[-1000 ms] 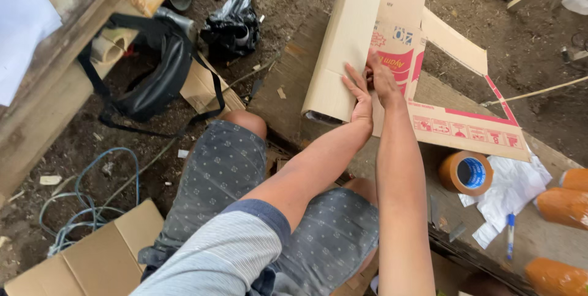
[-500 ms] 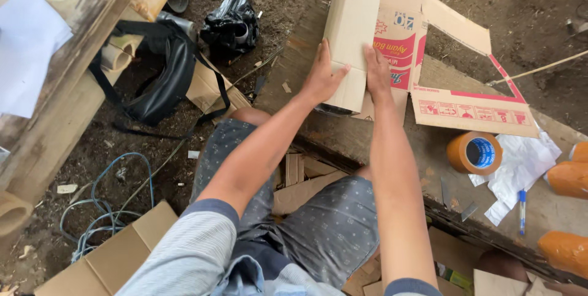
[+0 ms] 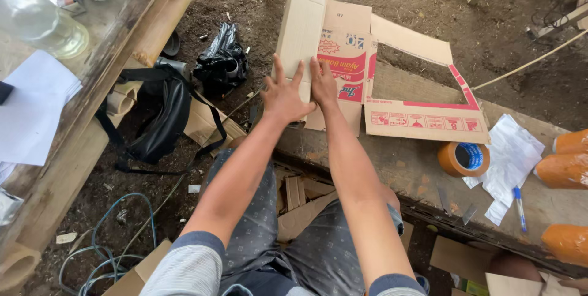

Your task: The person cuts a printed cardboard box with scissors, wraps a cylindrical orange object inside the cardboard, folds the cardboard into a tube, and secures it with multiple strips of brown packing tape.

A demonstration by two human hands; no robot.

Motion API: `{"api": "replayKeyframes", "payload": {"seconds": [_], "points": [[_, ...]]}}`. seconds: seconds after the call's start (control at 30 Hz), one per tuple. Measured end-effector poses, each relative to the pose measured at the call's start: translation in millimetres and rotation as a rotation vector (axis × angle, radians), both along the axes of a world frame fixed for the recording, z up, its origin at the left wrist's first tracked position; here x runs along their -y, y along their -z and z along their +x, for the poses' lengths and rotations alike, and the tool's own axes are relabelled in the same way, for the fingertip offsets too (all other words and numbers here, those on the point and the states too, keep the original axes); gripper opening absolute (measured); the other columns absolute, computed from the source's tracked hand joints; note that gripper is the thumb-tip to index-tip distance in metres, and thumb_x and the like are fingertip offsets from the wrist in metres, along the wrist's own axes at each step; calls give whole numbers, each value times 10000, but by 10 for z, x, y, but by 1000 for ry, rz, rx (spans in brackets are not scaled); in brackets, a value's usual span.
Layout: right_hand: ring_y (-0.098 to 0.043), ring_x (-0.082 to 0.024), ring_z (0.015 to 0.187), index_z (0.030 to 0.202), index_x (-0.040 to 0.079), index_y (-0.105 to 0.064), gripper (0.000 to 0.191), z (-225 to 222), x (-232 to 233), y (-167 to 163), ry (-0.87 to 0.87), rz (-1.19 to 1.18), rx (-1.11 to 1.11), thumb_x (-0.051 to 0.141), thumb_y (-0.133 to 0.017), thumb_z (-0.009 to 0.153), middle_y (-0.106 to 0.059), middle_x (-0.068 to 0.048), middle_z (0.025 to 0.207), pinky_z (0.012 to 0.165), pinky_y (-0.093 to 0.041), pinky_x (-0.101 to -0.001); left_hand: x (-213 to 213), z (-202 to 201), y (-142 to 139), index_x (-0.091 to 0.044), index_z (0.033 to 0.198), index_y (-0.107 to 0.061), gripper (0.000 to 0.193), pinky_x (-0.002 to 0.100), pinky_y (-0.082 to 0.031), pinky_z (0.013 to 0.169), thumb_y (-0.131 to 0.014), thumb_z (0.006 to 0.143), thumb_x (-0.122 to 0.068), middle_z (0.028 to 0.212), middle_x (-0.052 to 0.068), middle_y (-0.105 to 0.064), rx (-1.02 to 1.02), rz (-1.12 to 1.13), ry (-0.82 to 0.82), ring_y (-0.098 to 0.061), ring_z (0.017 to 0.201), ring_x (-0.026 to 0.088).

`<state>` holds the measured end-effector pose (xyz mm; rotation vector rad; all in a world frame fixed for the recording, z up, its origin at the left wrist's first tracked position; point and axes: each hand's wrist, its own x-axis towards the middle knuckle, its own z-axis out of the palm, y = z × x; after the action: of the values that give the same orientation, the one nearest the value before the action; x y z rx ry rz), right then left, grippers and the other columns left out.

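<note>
On the wooden plank [image 3: 422, 173] by the dirt floor [image 3: 429, 8], the flattened cardboard box [image 3: 343, 51] now lies spread wider than a second ago, its long plain flap swung out to the left and the red-printed panel facing up. Both hands have slid together onto that fold: the left hand [image 3: 283, 95] presses flat with fingers fanned, gripping nothing, and the right hand [image 3: 323, 83] lies palm-down just beside it, also open and holding nothing. That reads as a crease being pushed down rather than the box being lifted. Smaller things next: a black bag [image 3: 162, 118] on the ground at left, a brown tape roll [image 3: 463, 159] on the plank, crumpled paper [image 3: 511, 155], and a blue pen [image 3: 519, 207] beside it.
</note>
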<state>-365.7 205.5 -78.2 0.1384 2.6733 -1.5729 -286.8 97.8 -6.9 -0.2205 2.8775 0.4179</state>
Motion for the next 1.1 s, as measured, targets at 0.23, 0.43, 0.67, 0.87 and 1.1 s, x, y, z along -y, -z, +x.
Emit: {"api": "replayKeyframes", "payload": {"seconds": [0.23,0.43,0.67,0.87,1.1], "points": [[-709,-388,1033,1179,126,-713,424,-628,-342,159,-155,178,-258,408,-451,1002,-747,-179,1084,902,-532,-469,-80,-20,108,-397,1642,-149,1083,559,-542,938,-759,769,-596,1671,236,107,-88,-81,-34,-411,1341,540],[-687,-420,1018,1055,57,-713,481,-1354,-108,117,2,576,-221,507,-600,928,-732,-219,1061,880,-540,-524,-27,-12,99,-391,1630,-187,1084,562,-527,926,-771,740,-598,1672,243,74,-97,-48,-44,-455,1271,514],[-674,-438,1041,1131,45,-687,752,-1514,-16,133,48,717,-3,735,-545,870,-706,-263,1086,854,-530,-543,39,-45,112,-417,1615,-211,1099,582,-510,912,-817,707,-538,1684,208,82,-91,67,-95,-402,1299,495],[-680,-449,1071,1132,46,-703,793,-1633,-19,284,29,766,87,777,-476,924,-705,-279,1115,891,-537,-536,-42,-48,138,-411,1600,-226,1084,620,-500,920,-826,707,-544,1671,205,82,-123,51,-137,-397,1290,508],[-656,-359,1021,1127,91,-667,301,-886,-72,542,15,402,-461,354,-545,1049,-720,-149,1065,901,-490,-536,-31,0,177,-409,1623,-199,1051,570,-560,857,-771,756,-565,1678,222,96,-77,48,-98,-453,1260,520]]}}
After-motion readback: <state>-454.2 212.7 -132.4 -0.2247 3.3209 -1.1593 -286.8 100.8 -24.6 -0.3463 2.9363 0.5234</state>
